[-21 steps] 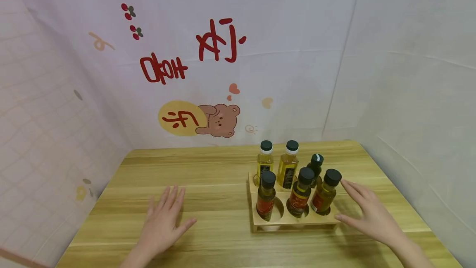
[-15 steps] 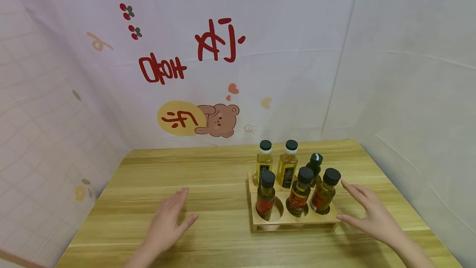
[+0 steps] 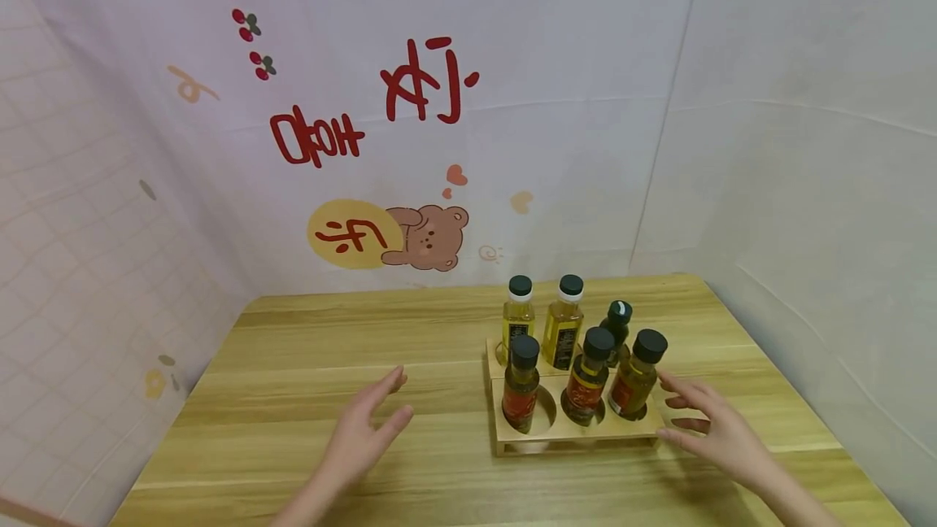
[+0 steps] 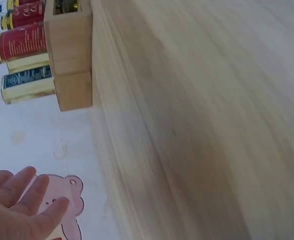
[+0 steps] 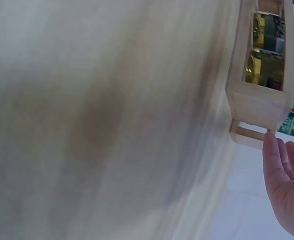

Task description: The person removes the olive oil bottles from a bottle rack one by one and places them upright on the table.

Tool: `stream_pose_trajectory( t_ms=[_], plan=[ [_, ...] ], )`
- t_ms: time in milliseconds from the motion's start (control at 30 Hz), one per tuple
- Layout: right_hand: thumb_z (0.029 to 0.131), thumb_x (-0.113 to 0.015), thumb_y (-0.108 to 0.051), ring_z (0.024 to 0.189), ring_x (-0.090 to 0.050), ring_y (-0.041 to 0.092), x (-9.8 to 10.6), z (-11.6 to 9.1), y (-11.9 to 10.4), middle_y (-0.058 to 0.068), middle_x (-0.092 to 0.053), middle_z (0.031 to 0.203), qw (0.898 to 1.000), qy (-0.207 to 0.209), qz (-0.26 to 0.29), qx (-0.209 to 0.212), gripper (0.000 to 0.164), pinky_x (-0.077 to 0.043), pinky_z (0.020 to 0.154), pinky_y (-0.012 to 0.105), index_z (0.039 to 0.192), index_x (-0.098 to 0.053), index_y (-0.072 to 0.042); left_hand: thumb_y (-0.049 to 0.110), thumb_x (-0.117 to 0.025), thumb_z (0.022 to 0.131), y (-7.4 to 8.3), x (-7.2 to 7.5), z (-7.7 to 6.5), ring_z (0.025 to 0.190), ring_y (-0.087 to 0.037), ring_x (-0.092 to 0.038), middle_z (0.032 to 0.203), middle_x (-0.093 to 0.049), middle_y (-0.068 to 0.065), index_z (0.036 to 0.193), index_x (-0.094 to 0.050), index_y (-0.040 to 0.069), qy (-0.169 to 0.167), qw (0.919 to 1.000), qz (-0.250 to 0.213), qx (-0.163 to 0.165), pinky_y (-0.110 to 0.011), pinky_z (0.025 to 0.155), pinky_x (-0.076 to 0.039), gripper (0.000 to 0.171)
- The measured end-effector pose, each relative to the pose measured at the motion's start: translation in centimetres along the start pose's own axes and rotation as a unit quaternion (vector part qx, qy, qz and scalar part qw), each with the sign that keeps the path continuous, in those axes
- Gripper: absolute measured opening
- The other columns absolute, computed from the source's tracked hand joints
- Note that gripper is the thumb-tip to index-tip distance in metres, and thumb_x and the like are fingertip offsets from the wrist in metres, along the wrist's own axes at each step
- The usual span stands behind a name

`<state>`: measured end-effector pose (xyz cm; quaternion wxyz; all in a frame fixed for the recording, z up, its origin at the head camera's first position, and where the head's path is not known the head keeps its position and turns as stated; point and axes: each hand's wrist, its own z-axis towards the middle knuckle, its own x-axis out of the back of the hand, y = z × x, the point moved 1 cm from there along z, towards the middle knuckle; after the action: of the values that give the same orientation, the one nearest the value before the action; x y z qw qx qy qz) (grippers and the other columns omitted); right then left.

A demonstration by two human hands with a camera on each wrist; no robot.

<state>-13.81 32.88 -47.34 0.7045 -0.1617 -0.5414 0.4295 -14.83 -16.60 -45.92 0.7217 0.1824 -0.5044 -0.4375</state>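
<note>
A stepped wooden rack (image 3: 538,435) stands on the right half of the table with several capped bottles in it. Its front row holds red-labelled bottles (image 3: 520,401). Two tall yellow oil bottles (image 3: 564,324) and a smaller dark bottle (image 3: 618,322) stand behind. My right hand (image 3: 721,436) is at the rack's right end, fingers slightly bent; whether the fingertips touch it I cannot tell. My left hand (image 3: 362,425) hovers left of the rack, apart from it, thumb and fingers spread with nothing between them. The left wrist view shows those loose fingers (image 4: 34,195) below the rack (image 4: 71,55).
The wooden table (image 3: 293,340) extends to the left of the rack. A white printed cloth (image 3: 571,145) hangs behind it, with a bear picture (image 3: 435,238). More cloth (image 3: 820,185) closes off the right side.
My left hand has moved right toward the rack and turned to bring its palm sideways. My right hand has shifted slightly left, closer to the rack, its fingers bending more. The bottles stay in place.
</note>
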Motion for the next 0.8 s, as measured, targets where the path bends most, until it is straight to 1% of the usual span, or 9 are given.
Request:
stream_pose_trajectory(
  t_ms=[133, 267, 367, 467, 633, 733, 800],
  plan=[
    [0.076, -0.083, 0.002, 0.098, -0.060, 0.004, -0.5, -0.1, 0.1, 0.023, -0.052, 0.121, 1.000, 0.001, 0.018, -0.013, 0.069, -0.059, 0.073, 0.030, 0.137, -0.051, 0.009, 0.024, -0.072, 0.091, 0.6, -1.0, 0.5, 0.116, -0.026, -0.060, 0.130, -0.064, -0.005, 0.141, -0.055, 0.005, -0.005, 0.9996, -0.023, 0.012, -0.056, 0.093, -0.049, 0.056],
    [0.079, -0.081, 0.002, 0.097, -0.059, 0.002, -0.8, -0.2, 0.2, 0.026, -0.053, 0.122, 0.999, -0.006, 0.028, -0.037, 0.064, -0.059, 0.072, 0.030, 0.135, -0.051, 0.011, 0.023, -0.076, 0.088, 1.3, -1.9, 1.1, 0.115, -0.023, -0.060, 0.130, -0.064, -0.003, 0.141, -0.056, 0.009, -0.008, 0.9991, -0.041, 0.000, -0.048, 0.092, -0.051, 0.058],
    [0.081, -0.079, 0.001, 0.097, -0.058, 0.001, -1.0, -0.1, 0.4, 0.027, -0.054, 0.123, 0.998, -0.015, 0.037, -0.052, 0.062, -0.059, 0.072, 0.032, 0.136, -0.050, 0.012, 0.020, -0.077, 0.087, 1.8, -2.6, 1.5, 0.115, -0.024, -0.060, 0.130, -0.064, -0.005, 0.141, -0.056, 0.009, -0.014, 0.9978, -0.063, -0.011, -0.048, 0.092, -0.052, 0.058],
    [0.082, -0.078, 0.000, 0.096, -0.057, 0.000, -1.2, -0.1, 0.7, 0.027, -0.055, 0.123, 0.997, -0.018, 0.040, -0.065, 0.061, -0.058, 0.073, 0.030, 0.136, -0.051, 0.010, 0.020, -0.078, 0.087, 2.3, -3.4, 1.9, 0.116, -0.024, -0.060, 0.130, -0.063, -0.006, 0.141, -0.056, 0.010, -0.022, 0.9958, -0.089, -0.009, -0.050, 0.094, -0.051, 0.060],
    [0.085, -0.077, -0.004, 0.095, -0.059, 0.000, -1.3, -0.3, 1.0, 0.027, -0.056, 0.123, 0.996, -0.023, 0.041, -0.077, 0.058, -0.055, 0.075, 0.025, 0.136, -0.052, 0.009, 0.022, -0.082, 0.084, 2.9, -4.6, 2.5, 0.117, -0.022, -0.059, 0.130, -0.063, -0.004, 0.141, -0.056, 0.013, -0.031, 0.9905, -0.134, 0.010, -0.049, 0.097, -0.049, 0.063],
    [0.087, -0.075, -0.006, 0.097, -0.059, -0.001, -1.3, -0.4, 1.0, 0.029, -0.054, 0.126, 0.993, -0.032, 0.058, -0.099, 0.058, -0.055, 0.076, 0.025, 0.137, -0.051, 0.010, 0.022, -0.084, 0.081, 3.3, -5.4, 2.8, 0.116, -0.022, -0.059, 0.128, -0.064, -0.002, 0.140, -0.058, 0.015, -0.034, 0.9873, -0.154, 0.021, -0.047, 0.098, -0.049, 0.064],
    [0.088, -0.075, -0.008, 0.098, -0.059, -0.001, -1.3, -0.4, 0.9, 0.030, -0.053, 0.128, 0.991, -0.040, 0.069, -0.111, 0.059, -0.055, 0.075, 0.025, 0.138, -0.049, 0.010, 0.020, -0.085, 0.079, 3.6, -6.0, 3.0, 0.116, -0.022, -0.059, 0.128, -0.064, -0.002, 0.139, -0.058, 0.014, -0.036, 0.9856, -0.164, 0.023, -0.047, 0.098, -0.048, 0.066]
  ],
)
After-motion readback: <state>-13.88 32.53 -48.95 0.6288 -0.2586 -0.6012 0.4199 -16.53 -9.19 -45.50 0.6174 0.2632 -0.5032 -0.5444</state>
